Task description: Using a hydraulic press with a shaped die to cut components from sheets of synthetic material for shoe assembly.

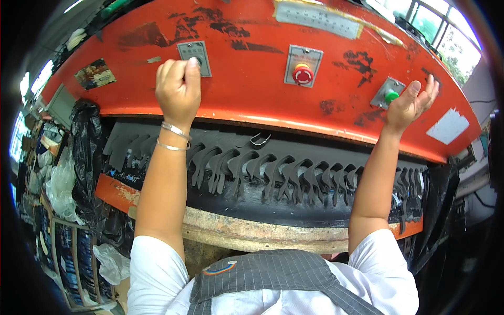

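My left hand [179, 89] is curled into a fist against the metal switch plate [205, 52] on the upper left of the red machine panel [241, 100]. Its thumb lies over the plate's middle, hiding most of the switch there. On the right, my right hand [412, 107] is open, fingers stretched upward, its palm side beside a green push button [391, 96]. I see nothing held in either hand. Below the panel lies a dark grey sheet [220, 135] with a row of curved cut strips hanging over its front. A U-shaped metal cutter [260, 140] rests on it.
A red emergency stop button [302, 75] sits mid-panel. A worn wooden ledge [262, 236] runs along the machine's front, close to my body. Black plastic sheeting [86, 152] hangs at the left side, near a rack [68, 257] of dark pieces.
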A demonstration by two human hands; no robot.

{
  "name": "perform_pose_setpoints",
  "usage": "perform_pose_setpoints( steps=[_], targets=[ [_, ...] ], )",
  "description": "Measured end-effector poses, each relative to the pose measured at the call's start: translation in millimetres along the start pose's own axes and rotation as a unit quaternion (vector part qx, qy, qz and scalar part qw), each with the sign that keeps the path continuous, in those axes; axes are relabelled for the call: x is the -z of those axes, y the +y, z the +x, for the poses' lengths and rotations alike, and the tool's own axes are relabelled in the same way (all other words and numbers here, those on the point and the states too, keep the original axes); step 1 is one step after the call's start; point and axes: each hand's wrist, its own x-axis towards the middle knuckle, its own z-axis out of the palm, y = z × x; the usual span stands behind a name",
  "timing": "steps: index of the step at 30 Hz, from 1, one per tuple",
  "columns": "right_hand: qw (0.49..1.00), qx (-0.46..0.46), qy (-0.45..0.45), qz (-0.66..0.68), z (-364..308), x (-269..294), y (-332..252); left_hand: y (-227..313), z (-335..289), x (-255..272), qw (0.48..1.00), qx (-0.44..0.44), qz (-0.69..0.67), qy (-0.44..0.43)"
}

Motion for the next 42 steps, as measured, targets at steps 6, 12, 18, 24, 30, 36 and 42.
perform_pose_setpoints(
  steps=[6,12,18,24,30,36,42],
  targets=[
    [0.988,-0.006,-0.019,-0.152,10,-9,11,9,9,33,0.956,0.157,-0.038,-0.243],
    [0.971,0.198,-0.008,-0.136,28,51,4,130,-115,72,0.828,0.031,0.028,-0.560],
    [0.912,0.054,-0.347,0.213,-20,109,-109,252,-194,127,0.803,0.252,-0.122,-0.526],
    [0.679,0.168,-0.631,0.336,-89,208,-191,273,-226,161,0.913,0.184,-0.005,-0.364],
    [0.658,0.048,-0.727,0.190,-97,302,-197,280,-238,205,0.927,0.179,-0.044,-0.327],
    [0.648,0.075,-0.756,-0.052,-104,337,-220,270,-257,219,0.921,0.165,-0.049,-0.349],
    [0.697,-0.040,-0.693,-0.176,-163,363,-239,266,-245,249,0.882,0.141,0.002,-0.450]
  ],
)
